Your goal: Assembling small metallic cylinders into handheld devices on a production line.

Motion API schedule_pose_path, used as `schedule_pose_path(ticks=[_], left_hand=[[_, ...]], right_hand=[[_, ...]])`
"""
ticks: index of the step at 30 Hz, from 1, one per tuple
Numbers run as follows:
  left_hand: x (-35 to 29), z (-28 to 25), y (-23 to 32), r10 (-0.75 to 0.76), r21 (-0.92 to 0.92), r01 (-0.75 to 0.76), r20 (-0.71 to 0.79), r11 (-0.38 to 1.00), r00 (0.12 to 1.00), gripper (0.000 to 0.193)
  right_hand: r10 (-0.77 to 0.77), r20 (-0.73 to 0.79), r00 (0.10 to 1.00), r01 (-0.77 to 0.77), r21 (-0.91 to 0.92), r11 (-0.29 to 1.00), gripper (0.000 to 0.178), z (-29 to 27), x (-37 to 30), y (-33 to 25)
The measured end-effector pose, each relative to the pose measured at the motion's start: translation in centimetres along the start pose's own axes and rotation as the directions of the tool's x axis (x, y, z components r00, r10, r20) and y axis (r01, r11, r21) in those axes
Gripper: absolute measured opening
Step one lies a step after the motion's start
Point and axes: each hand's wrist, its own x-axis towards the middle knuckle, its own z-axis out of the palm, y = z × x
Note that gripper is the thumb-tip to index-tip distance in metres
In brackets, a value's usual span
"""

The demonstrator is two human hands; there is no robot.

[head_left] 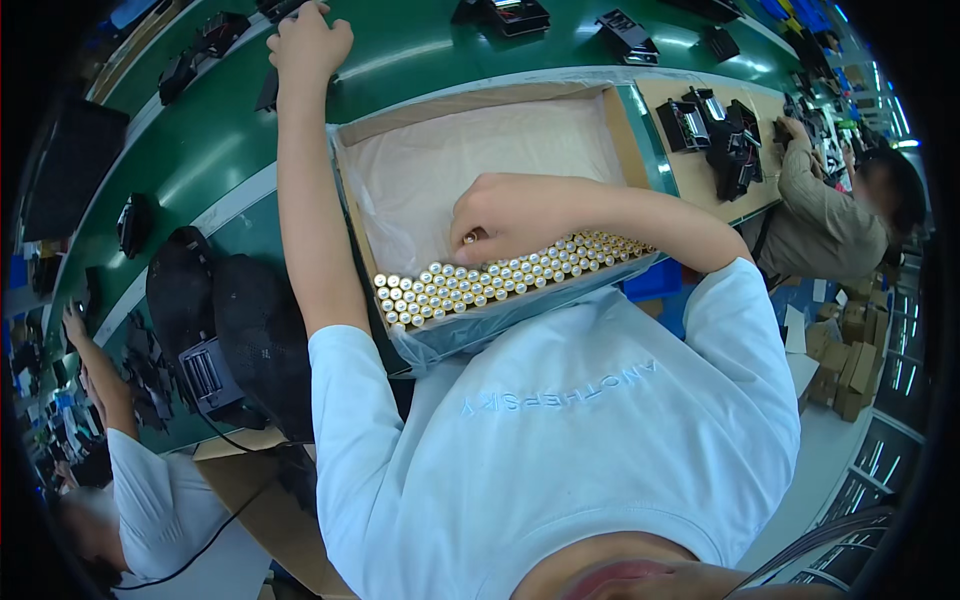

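Observation:
A shallow open carton (624, 135) with a clear plastic liner lies in front of me. Small cylindrical batteries (440, 290) with gold rims and pale tops stand upright in packed rows along its near side. My right hand (490, 220) is curled just above these rows. A battery (472, 238) shows its gold-coloured end between the closed fingers; whether more are in the palm is hidden. My left arm stretches far forward over the green belt. There my left hand (310, 48) has its fingers bent at a black plastic device (280, 9), partly cut off by the picture's edge.
Black devices (628, 36) sit spaced along the green belt (420, 50). More black units (735, 140) lie on a tan board at right, beside a co-worker (830, 215). Another co-worker (160, 500) reaches in at lower left. Dark bags (250, 330) stand left of the carton.

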Motion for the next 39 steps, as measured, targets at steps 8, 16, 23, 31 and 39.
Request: schedule_pose_path(ticks=[8,16,23,31,39], left_hand=[[0.9,2.3,-2.5,0.124,0.046,-0.123,-0.017,0.991,0.992,0.042],[1.1,2.5,-2.3,0.169,-0.065,-0.164,0.08,0.984,0.982,0.04],[0.1,1.2,-0.1,0.18,-0.367,-0.095,0.204,0.925,0.962,0.041],[1.7,0.6,0.4,0.198,-0.461,-0.103,0.162,0.882,0.967,0.045],[2.7,3.0,0.8,0.293,-0.589,0.048,0.469,0.807,0.833,0.054]], right_hand=[[-0.267,-0.107,0.958,0.245,-0.186,0.952,0.03,3.4,-0.4,2.8],[0.311,-0.444,0.841,-0.423,-0.179,0.888,0.023,-2.8,-9.0,4.1],[0.382,-0.326,0.865,-0.484,-0.339,0.807,0.019,-1.9,-13.6,8.6],[-0.075,-0.486,0.871,-0.169,-0.44,0.882,0.022,3.5,-13.6,8.5],[-0.174,-0.536,0.826,-0.101,-0.445,0.89,0.023,6.2,-12.2,9.2]])
